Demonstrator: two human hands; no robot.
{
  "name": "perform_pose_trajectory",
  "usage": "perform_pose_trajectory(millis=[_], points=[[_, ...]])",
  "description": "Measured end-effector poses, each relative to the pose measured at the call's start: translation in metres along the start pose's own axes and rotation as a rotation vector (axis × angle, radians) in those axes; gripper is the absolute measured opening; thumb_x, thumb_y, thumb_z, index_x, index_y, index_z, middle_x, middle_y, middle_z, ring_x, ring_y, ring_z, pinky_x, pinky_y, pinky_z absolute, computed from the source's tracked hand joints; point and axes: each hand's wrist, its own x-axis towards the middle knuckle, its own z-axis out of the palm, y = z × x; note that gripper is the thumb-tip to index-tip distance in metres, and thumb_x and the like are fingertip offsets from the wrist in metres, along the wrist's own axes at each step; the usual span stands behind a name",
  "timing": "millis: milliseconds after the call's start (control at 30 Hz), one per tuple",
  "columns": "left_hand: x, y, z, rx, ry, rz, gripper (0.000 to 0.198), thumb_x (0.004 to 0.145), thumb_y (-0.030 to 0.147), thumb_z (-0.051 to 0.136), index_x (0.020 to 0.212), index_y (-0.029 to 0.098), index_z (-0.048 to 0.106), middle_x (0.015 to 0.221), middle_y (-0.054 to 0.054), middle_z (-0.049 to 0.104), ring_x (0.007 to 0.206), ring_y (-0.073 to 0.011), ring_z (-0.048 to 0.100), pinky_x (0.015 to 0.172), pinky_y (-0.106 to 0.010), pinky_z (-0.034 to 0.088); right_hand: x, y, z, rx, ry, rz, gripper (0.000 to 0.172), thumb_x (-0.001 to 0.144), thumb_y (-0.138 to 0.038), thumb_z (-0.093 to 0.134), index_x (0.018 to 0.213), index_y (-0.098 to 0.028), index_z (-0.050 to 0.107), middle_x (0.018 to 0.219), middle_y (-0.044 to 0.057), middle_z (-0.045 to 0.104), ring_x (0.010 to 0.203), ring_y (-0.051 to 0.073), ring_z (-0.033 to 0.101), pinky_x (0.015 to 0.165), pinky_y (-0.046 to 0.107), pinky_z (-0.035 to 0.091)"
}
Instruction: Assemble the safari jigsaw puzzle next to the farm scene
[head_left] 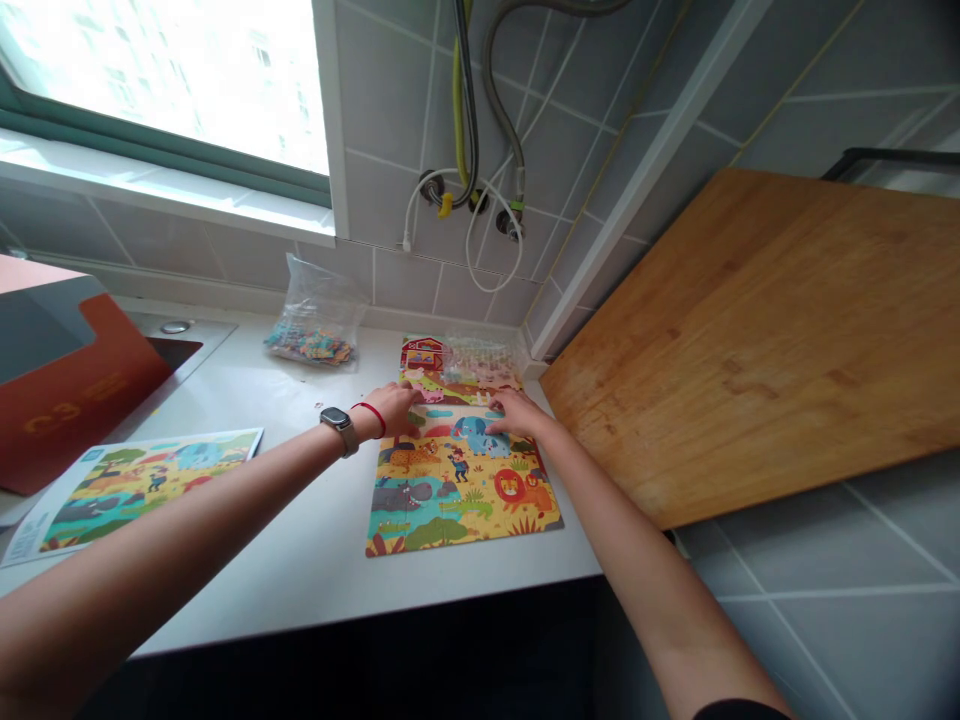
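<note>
Because the left hand (386,410) and right hand (517,415) rest open on the animal jigsaw puzzle (461,500) (it lies on the white tabletop (300,560)), a careless sideways slide could push its pieces apart.

Well left of our left-hand fingers (409,402), we read gold lettering (71,406) like "C3" on a red board (112,350) (blurred, though); the small print on the puzzle picture sheet (142,490) stays unreadable.
</note>
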Motion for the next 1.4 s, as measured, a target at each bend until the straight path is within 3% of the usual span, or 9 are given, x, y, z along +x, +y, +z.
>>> perform_pose_trajectory(millis=[167,400,733,967,1200,1400], points=[[0.019,0.000,-0.005,0.021,-0.079,-0.006,0.070,0.062,0.047,0.092,0.125,0.021,0.074,0.126,-0.013,0.072,0.113,-0.0318,0.069,0.096,-0.033,0.053,0.013,0.000,-0.007,-0.077,-0.080,-0.041,0.053,0.061,-0.031,0.099,0.106,-0.020,0.075,0.117,0.010,0.072,0.110,0.028,0.066,0.091,0.029,0.049],[0.038,-0.003,-0.007,0.005,-0.133,-0.014,0.074,0.055,0.059,0.092,0.119,0.024,0.076,0.119,-0.010,0.075,0.110,-0.0306,0.071,0.094,-0.031,0.054,0.026,0.003,-0.010,-0.098,-0.151,-0.073,0.046,0.063,-0.031,0.098,0.102,-0.021,0.073,0.108,0.006,0.074,0.099,0.024,0.067,0.079,0.026,0.047],[0.034,-0.003,-0.007,-0.017,-0.138,0.001,0.076,0.057,0.056,0.092,0.124,0.023,0.073,0.124,-0.011,0.073,0.112,-0.0316,0.070,0.094,-0.033,0.054,0.030,0.007,-0.009,-0.068,-0.181,-0.081,0.057,0.058,-0.038,0.101,0.106,-0.022,0.074,0.105,0.004,0.074,0.091,0.022,0.067,0.073,0.025,0.045],[0.029,0.013,-0.004,-0.039,-0.101,0.048,0.072,0.070,0.045,0.087,0.137,0.026,0.068,0.131,-0.011,0.071,0.118,-0.0305,0.067,0.098,-0.033,0.052,0.031,0.007,-0.006,-0.046,-0.178,-0.087,0.049,0.063,-0.030,0.099,0.104,-0.022,0.075,0.105,0.004,0.075,0.093,0.020,0.068,0.073,0.024,0.045],[0.041,0.017,-0.002,-0.070,-0.143,0.002,0.072,0.061,0.039,0.092,0.130,0.031,0.072,0.124,-0.005,0.075,0.108,-0.0273,0.072,0.085,-0.028,0.056,0.031,0.009,-0.004,-0.022,-0.166,-0.096,0.053,0.058,-0.030,0.101,0.104,-0.022,0.074,0.106,0.003,0.075,0.096,0.021,0.068,0.074,0.024,0.046],[0.049,0.024,-0.004,-0.072,-0.182,-0.003,0.074,0.056,0.042,0.095,0.126,0.028,0.073,0.120,-0.007,0.076,0.103,-0.0284,0.073,0.082,-0.029,0.057,0.031,0.009,-0.006,-0.018,-0.173,-0.107,0.052,0.059,-0.032,0.100,0.103,-0.022,0.075,0.103,0.003,0.075,0.092,0.020,0.068,0.074,0.024,0.046]])
